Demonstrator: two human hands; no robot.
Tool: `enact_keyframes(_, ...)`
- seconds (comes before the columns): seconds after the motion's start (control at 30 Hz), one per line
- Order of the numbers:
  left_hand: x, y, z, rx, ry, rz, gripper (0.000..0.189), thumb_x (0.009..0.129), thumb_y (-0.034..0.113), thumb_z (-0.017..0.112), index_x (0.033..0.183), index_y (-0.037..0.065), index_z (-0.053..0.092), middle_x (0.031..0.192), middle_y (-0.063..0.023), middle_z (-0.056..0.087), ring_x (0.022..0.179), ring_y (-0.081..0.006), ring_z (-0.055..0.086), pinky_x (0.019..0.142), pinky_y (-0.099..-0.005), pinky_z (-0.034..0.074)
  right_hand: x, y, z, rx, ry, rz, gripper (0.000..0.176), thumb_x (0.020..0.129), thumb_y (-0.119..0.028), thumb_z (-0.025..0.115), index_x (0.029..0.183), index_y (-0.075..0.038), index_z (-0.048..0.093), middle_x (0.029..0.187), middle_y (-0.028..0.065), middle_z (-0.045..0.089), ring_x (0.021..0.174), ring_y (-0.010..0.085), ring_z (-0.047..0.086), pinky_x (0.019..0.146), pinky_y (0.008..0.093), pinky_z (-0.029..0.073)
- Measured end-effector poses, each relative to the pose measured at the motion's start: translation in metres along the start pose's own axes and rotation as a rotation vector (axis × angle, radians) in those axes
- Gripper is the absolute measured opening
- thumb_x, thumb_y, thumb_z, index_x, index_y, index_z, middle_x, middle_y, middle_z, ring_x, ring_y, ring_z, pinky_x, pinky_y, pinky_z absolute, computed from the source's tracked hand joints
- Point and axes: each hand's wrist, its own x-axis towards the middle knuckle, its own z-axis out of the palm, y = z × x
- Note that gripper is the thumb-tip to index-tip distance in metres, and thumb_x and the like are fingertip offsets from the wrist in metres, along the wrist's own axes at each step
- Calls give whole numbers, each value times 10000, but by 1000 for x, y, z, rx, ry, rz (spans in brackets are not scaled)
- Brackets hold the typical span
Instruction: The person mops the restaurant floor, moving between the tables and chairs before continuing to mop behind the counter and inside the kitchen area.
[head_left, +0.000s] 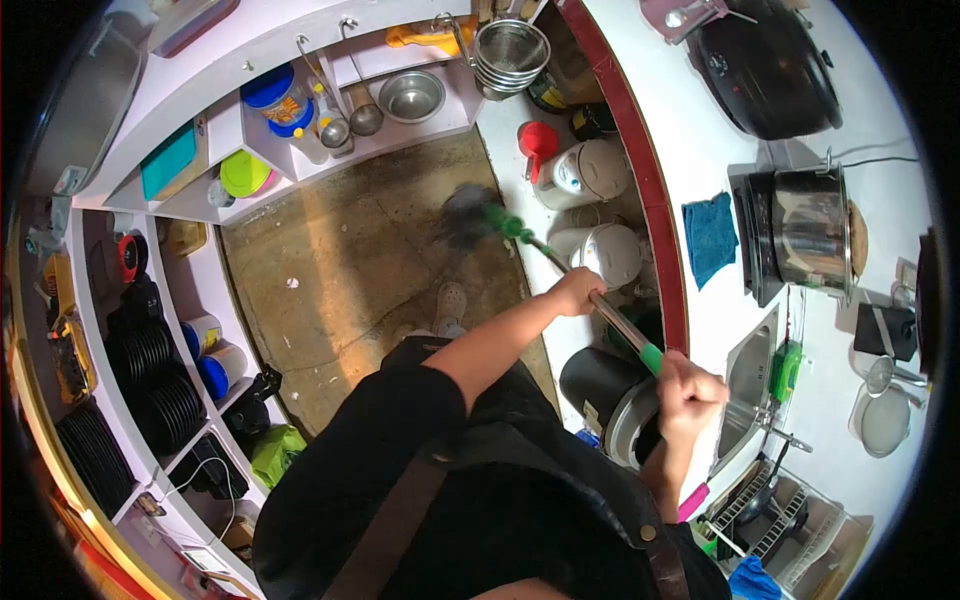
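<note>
Both my hands grip the metal pole of a long-handled mop that slants across the walkway. My left hand is wrapped around the middle of the pole. Nearer my body, my right hand closes on the upper end, by the green grip. At the far end is a green fitting, and the dark mop head rests on or just above the brown floor. That head is smeared by motion, so its strands are hard to make out.
Shelves with stacked black plates line the left. White lidded containers and a large dark pot stand under the right counter. On that counter sit a blue cloth, a steel pot and a sink.
</note>
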Motion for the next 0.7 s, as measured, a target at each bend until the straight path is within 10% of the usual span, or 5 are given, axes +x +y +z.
enact_keyframes(0.3, -80, 62, -52, 253, -229, -471, 220, 600, 157, 586, 792, 68, 643, 843, -173, 609, 822, -331, 580, 727, -399, 471, -38, -36, 21, 216, 100, 294, 422, 734, 117, 498, 478, -108, 248, 439, 4, 406, 399, 57, 381, 383, 220, 299)
enact_keyframes(0.7, -370, 15, -59, 459, 22, -627, 151, 558, 162, 615, 644, 63, 541, 688, -146, 537, 741, -351, 525, 653, -442, 405, -158, 34, 127, 554, -701, 116, 310, 630, 58, 550, 495, -42, 289, 482, 28, 315, 435, 129, 290, 410, 289, 250)
